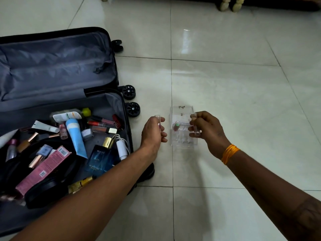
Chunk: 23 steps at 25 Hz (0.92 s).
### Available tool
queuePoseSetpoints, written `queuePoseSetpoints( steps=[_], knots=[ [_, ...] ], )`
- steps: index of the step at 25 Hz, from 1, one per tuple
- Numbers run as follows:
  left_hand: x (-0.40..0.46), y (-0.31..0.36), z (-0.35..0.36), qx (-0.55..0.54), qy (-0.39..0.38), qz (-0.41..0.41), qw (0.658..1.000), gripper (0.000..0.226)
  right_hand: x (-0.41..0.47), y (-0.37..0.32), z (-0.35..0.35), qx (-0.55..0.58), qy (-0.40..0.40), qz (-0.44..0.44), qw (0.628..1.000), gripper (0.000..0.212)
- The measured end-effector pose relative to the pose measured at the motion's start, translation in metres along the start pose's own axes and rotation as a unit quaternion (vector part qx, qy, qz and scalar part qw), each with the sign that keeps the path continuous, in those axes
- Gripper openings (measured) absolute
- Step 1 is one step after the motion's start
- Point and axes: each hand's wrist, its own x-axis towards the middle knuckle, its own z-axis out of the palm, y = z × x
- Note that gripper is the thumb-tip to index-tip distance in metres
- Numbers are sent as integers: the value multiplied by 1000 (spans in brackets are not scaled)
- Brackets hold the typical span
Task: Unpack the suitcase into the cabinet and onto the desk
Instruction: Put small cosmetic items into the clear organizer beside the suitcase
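An open dark suitcase (111,70) lies on the floor at the left, its near half full of cosmetics. A clear acrylic organizer box (182,110) stands on the tiles to its right, with one red lipstick (176,127) upright inside. My left hand (152,131) hovers just left of the box and grips a small clear tube (158,119). My right hand (206,129) hovers at the box's right side and pinches another clear tube (194,122) over it.
In the suitcase lie a blue perfume bottle (99,157), a light blue tube (76,136), a pink carton (43,169), a white charger (121,148) and several lip glosses. Carved furniture legs (232,4) stand at the far top. Pale floor tiles surround the box.
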Motion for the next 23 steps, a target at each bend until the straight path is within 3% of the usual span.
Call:
queuePoseSetpoints(
  steps=[8,12,17,21,23],
  knots=[
    [-3,-4,-10,-31,-2,25,999,17,-1,10,3,-138,60,-180,972,21],
    [-5,-8,-8,-22,-10,63,998,16,-3,13,7,-184,52,-228,955,26],
    [-6,-13,-1,-10,-22,99,995,18,1,35,6,-361,44,-303,881,20],
    [-7,-14,3,-51,-55,83,994,22,-4,28,3,-340,80,-323,879,39],
    [-8,-11,3,-34,-70,95,992,23,-13,16,6,-312,33,-345,884,44]
  ],
)
